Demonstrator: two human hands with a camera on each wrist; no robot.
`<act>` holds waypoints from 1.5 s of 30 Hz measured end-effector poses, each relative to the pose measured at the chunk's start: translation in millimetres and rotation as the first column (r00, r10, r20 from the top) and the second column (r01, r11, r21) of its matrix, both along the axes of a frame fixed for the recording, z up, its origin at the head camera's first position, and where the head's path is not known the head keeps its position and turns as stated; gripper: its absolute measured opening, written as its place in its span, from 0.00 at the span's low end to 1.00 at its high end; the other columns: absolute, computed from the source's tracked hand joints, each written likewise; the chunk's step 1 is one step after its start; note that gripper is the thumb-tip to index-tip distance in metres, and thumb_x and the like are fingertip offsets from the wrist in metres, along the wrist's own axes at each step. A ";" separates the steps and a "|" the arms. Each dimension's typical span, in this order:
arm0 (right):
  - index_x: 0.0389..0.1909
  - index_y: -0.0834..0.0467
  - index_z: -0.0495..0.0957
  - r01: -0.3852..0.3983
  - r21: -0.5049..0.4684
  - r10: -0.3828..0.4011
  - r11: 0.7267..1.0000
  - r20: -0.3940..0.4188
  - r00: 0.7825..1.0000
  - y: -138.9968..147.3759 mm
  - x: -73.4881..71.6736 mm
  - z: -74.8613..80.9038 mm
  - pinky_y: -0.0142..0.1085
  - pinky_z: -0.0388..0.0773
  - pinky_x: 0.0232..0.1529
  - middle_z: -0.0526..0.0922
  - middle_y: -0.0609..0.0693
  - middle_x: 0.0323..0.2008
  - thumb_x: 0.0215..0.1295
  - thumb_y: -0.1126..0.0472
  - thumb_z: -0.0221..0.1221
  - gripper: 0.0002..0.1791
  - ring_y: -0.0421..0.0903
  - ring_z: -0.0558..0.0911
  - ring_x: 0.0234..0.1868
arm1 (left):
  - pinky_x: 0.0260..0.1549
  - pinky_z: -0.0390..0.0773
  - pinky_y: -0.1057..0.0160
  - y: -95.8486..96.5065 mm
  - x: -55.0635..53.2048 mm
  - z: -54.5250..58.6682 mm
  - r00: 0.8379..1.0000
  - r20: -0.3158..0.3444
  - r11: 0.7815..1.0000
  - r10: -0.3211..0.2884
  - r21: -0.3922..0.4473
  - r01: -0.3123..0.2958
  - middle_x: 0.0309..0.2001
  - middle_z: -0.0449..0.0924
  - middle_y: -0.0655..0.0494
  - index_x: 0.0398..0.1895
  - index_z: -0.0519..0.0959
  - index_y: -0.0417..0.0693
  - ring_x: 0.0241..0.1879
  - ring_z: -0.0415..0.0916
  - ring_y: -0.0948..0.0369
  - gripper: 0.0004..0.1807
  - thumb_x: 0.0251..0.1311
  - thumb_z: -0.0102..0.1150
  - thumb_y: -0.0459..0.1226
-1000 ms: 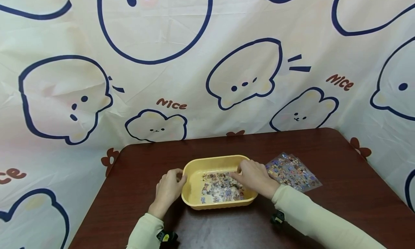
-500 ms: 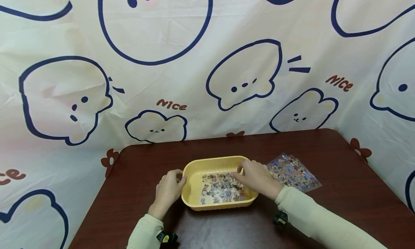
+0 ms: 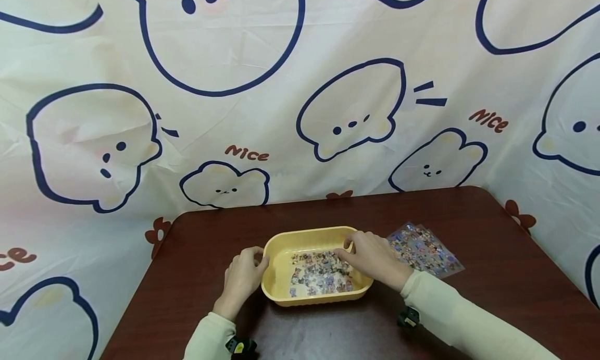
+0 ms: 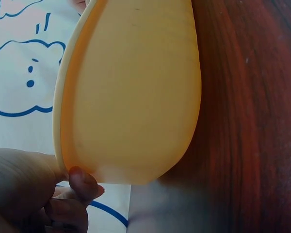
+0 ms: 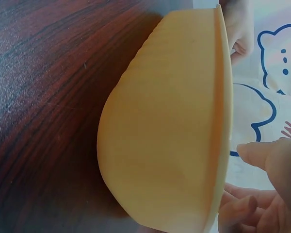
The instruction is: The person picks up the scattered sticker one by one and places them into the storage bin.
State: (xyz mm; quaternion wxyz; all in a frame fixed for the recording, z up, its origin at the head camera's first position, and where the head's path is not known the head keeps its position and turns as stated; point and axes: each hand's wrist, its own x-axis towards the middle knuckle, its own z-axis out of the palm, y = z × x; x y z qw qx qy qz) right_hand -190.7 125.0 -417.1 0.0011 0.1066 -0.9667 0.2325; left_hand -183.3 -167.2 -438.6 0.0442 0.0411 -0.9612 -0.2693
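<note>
A yellow plastic tray (image 3: 276,276) stands on the dark wooden table in the head view. Inside lies a flat spread of small colourful printed figures (image 3: 319,276), with glare on part of it. My left hand (image 3: 241,276) pinches the rim at the tray's left end, and the left wrist view shows fingertips (image 4: 82,182) curled at that rim. Over the right end is my right hand (image 3: 372,256), thumb and forefinger apart, fingers loosely bent. In the right wrist view its thumb (image 5: 254,153) and fingers (image 5: 237,208) show beyond the tray's near rim.
Overlapping transparent sheets with small colourful figures (image 3: 424,250) lie on the table (image 3: 211,230), right of the tray and partly behind the right hand. A pale cloth printed with cartoon bears (image 3: 225,120) hangs behind the table and at its sides.
The right forearm and its wrist camera have shifted slightly to the right. The left hand and the tray keep their places; the head view has tilted a little.
</note>
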 end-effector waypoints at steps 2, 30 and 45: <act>0.37 0.52 0.86 0.004 0.003 -0.004 1.000 -0.005 1.000 0.9 0.0 0.7 0.31 0.56 0.14 0.75 0.40 0.13 0.65 0.41 0.64 0.18 0.39 0.69 0.12 | 0.30 0.76 0.52 -0.1 0.1 -0.4 1.000 0.002 1.000 0.001 -0.001 -0.001 0.30 0.88 0.57 0.48 0.86 0.49 0.30 0.83 0.58 0.13 0.66 0.62 0.44; 0.39 0.53 0.85 0.048 0.029 -0.047 0.998 -0.032 0.998 20.8 3.4 11.4 0.35 0.67 0.18 0.81 0.42 0.22 0.66 0.44 0.64 0.16 0.40 0.73 0.17 | 0.29 0.75 0.52 -1.0 0.5 -1.4 1.000 -0.010 1.000 0.005 0.006 -0.005 0.30 0.88 0.56 0.48 0.86 0.49 0.30 0.83 0.58 0.13 0.65 0.62 0.43; 0.37 0.55 0.85 0.068 0.032 -0.067 0.997 -0.029 0.997 33.8 1.6 11.9 0.34 0.67 0.19 0.81 0.43 0.23 0.66 0.46 0.65 0.15 0.39 0.73 0.18 | 0.29 0.75 0.52 -0.6 -0.6 -1.7 1.000 -0.010 1.000 -0.003 0.005 0.003 0.30 0.88 0.57 0.48 0.86 0.50 0.30 0.83 0.59 0.13 0.65 0.62 0.43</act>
